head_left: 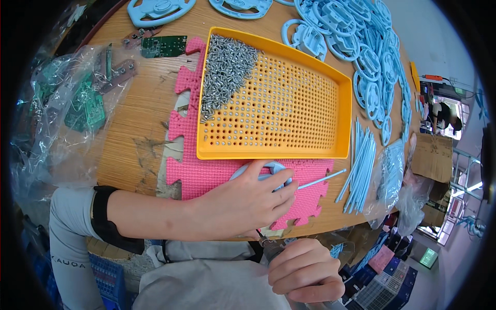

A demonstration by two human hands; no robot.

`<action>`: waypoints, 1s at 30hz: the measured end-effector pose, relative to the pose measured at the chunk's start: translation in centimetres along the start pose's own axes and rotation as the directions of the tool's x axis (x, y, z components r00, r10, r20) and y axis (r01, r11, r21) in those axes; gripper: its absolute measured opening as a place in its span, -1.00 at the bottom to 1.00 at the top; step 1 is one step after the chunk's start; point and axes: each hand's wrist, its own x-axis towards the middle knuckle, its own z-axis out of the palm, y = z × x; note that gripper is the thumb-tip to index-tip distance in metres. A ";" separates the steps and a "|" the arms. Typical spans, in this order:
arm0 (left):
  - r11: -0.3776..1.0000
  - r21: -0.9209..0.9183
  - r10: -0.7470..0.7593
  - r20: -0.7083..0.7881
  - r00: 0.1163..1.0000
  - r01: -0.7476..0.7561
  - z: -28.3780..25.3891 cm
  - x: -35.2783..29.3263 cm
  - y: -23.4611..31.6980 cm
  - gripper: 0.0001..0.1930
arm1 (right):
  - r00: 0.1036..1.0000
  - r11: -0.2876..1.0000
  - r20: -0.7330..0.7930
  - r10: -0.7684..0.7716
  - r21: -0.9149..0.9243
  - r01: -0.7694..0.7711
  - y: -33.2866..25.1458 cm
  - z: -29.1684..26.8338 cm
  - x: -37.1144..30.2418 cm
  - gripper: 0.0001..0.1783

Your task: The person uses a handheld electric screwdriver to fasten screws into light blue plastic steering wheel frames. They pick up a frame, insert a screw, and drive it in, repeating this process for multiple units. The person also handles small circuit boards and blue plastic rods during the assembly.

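My left hand presses down over a light blue plastic part on the pink foam mat, its fingers curled round it. The part has a curved edge like a toy steering wheel, but most of it is under my hand. A thin light blue rod sticks out to the right from beside my fingertips. Closer to my body, my right hand is wrapped round a screwdriver, whose dark shaft points up and left toward the table's front edge. It is apart from the blue part.
Beyond the mat stands a yellow perforated tray with loose screws heaped at its left. Blue rods lie at the right, below piled blue steering wheels. Clear bags and green circuit boards occupy the left.
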 end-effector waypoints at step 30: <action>0.994 -0.082 -0.059 0.174 0.983 0.074 -0.1 0.8 -0.1 -0.23 | 0.804 0.939 -0.516 -0.296 -0.310 0.147 6.2 -16.6 9.2 -0.27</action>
